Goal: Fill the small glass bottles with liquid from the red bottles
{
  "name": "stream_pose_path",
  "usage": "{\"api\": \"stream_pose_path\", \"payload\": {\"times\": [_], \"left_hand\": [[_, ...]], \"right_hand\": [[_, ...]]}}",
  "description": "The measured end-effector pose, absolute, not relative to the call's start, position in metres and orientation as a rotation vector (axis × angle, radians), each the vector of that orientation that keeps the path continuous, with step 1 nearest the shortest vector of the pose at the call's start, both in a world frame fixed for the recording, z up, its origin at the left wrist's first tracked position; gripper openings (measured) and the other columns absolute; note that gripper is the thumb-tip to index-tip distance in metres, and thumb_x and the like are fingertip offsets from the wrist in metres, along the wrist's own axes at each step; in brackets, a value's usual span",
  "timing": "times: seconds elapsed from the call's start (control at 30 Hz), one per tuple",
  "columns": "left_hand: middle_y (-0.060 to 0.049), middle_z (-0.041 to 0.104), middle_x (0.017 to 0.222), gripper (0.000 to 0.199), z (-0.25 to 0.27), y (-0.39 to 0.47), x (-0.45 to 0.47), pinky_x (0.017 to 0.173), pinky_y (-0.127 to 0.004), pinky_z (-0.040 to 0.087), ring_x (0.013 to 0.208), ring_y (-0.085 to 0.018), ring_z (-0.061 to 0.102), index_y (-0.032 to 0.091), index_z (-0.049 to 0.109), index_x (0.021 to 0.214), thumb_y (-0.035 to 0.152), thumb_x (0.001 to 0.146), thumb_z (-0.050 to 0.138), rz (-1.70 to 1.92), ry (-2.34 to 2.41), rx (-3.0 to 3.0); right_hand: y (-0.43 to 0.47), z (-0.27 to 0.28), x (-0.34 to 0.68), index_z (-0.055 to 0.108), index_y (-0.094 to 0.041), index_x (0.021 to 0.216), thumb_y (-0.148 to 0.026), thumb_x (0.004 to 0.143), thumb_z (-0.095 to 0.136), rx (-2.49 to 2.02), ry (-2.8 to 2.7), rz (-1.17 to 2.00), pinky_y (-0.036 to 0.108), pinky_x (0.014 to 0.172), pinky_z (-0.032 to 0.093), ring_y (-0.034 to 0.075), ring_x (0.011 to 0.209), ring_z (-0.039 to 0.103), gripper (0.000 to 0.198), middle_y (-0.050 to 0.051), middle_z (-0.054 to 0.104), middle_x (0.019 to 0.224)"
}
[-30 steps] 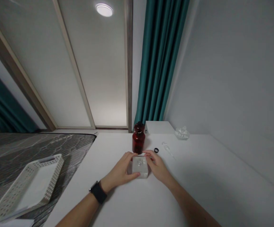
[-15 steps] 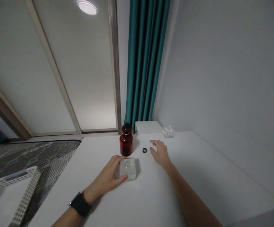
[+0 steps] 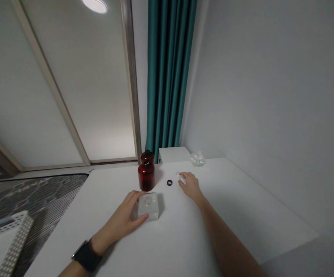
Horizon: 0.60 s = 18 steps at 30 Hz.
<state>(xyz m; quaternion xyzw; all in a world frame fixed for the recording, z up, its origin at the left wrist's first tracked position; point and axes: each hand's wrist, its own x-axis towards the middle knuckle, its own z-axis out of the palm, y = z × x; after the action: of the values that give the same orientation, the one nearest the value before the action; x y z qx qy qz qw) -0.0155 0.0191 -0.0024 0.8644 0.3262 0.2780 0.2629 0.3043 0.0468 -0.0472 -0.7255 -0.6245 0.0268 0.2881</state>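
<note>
My left hand point(image 3: 124, 216), with a dark watch on the wrist, spans a clear square box point(image 3: 152, 207) lying on the white table. Its thumb is at the near side and its fingers at the far side. Farther out, my right hand point(image 3: 190, 187) has thumb and fingertips curled round a small clear, whitish piece point(image 3: 181, 178), partly hidden and too small to name. Just left of that hand lies a small black ring point(image 3: 169, 182). A dark red-brown glass bottle point(image 3: 146, 177) with a rounded stopper stands upright behind the box.
At the table's far edge sits a faceted clear glass jar point(image 3: 197, 159), beside a white cabinet point(image 3: 174, 153). A white perforated basket point(image 3: 17, 240) is at lower left, over the grey patterned floor. A wall borders the table on the right; a green curtain point(image 3: 168, 77) hangs behind.
The whole view has shifted, so everything appears farther left. My left hand keeps its place at the clear box. My right hand stays by the small clear piece, its fingers a little closer together.
</note>
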Motion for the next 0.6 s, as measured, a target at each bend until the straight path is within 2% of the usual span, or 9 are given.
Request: {"api": "stream_pose_path", "payload": {"times": [0.37,0.6], "left_hand": [[-0.013,0.057,0.122,0.051,-0.002,0.02,-0.016,0.094,-0.047,0.05,0.111,-0.03,0.056,0.021,0.047,0.133,0.033,0.086,0.064,0.739,0.87,2.329],[-0.013,0.058,0.123,0.052,-0.004,0.019,-0.016,0.094,-0.046,0.05,0.112,-0.031,0.056,0.021,0.047,0.133,0.033,0.085,0.065,0.761,0.862,2.307]], "right_hand": [[0.044,-0.043,0.301,0.063,-0.024,0.106,-0.021,0.084,0.061,-1.912,-1.643,0.115,0.033,0.082,0.034,0.024,0.097,0.056,0.023,0.005,0.067,0.096],[0.042,-0.035,0.296,0.064,-0.024,0.099,-0.015,0.078,0.061,-1.746,-1.516,0.249,0.035,0.086,0.037,0.024,0.095,0.058,0.023,0.004,0.068,0.093]]}}
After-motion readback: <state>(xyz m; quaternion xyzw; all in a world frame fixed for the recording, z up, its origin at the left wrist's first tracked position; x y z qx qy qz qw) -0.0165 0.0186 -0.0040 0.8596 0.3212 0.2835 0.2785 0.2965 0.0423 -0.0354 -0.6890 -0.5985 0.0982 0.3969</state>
